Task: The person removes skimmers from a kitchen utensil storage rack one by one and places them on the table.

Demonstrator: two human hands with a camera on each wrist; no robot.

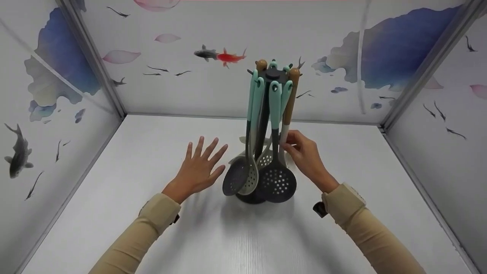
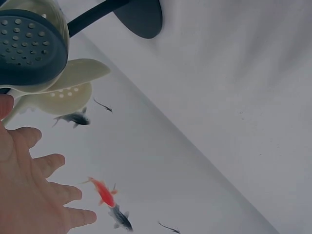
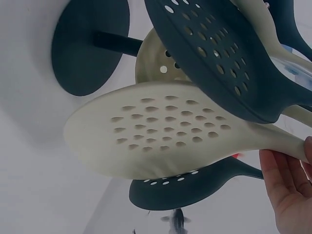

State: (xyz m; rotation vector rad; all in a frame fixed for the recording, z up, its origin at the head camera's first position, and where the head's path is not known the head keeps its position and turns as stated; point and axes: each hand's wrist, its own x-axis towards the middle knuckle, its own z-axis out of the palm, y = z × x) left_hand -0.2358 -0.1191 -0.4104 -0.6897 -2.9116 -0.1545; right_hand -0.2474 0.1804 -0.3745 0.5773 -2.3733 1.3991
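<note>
A dark utensil stand on a round base carries several hanging kitchen utensils with mint-green or brown handles. My right hand, at the stand's right side, pinches the pale neck of a cream slotted spoon below its brown handle. The spoon's broad perforated bowl shows in the right wrist view. A dark skimmer hangs at the front, and another dark perforated utensil hangs to its left. My left hand is spread with straight fingers, left of the stand and holding nothing.
The stand rests on a white table. White panels printed with fish and petals enclose its back and both sides, with metal edging at the corners. Cream utensils hang on the stand's far side.
</note>
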